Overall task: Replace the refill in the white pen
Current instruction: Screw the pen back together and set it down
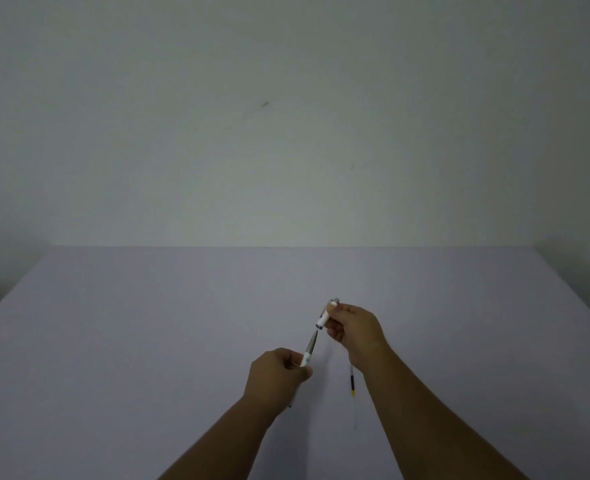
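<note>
The white pen was apart above the desk (148, 341): the left hand (275, 374) pinched the lower barrel (306, 359), the right hand (354, 329) gripped the upper barrel (322, 320). A spare refill (351, 384) lay beside the right wrist. All parts judged light, thin and slippery; best held mid-length.

Table (148, 341) wide open L, R & far side. Only clutter: loose refill (351, 382) lying just under right hand (354, 332), btw both forearms.
</note>
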`<state>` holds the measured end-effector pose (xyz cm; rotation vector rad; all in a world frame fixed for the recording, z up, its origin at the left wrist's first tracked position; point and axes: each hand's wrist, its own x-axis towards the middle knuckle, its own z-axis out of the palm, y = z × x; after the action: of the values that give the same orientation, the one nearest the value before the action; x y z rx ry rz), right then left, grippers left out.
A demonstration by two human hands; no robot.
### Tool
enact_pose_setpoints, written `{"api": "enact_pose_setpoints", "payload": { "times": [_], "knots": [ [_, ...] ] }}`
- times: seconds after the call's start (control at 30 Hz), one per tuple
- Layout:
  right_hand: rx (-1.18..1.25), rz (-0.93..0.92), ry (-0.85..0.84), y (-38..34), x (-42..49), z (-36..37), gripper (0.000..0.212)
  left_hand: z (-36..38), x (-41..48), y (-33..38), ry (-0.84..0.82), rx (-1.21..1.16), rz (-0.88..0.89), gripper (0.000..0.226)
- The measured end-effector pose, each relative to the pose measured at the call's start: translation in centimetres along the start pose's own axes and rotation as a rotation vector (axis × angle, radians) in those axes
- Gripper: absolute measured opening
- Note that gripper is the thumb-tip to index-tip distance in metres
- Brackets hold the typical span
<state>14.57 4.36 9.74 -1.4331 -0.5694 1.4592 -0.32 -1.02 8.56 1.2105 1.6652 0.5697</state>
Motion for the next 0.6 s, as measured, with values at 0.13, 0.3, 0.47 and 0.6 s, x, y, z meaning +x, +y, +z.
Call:
{"api": "enact_pose_setpoints", "payload": {
  "times": [0.13,0.3,0.47,0.6],
  "knots": [
    [-0.144,0.0,-0.079,0.1,-1.1,-0.1,0.013,0.0,-0.4,0.4,0.004,-0.008,0.011,0.011],
    [-0.201,0.012,-0.166,0.7,-2.2,-0.2,0.013,0.1,-0.6,0.8,0.014,-0.004,0.03,0.006],
    [-0.237,0.014,-0.201,0.4,-2.6,-0.6,0.014,0.2,-0.8,0.8,-0.026,-0.031,0.026,0.009],
    [-0.234,0.009,-0.187,0.6,-2.7,-0.6,0.017,0.4,-0.9,0.9,0.016,0.023,0.045,0.007]
  ]
}}
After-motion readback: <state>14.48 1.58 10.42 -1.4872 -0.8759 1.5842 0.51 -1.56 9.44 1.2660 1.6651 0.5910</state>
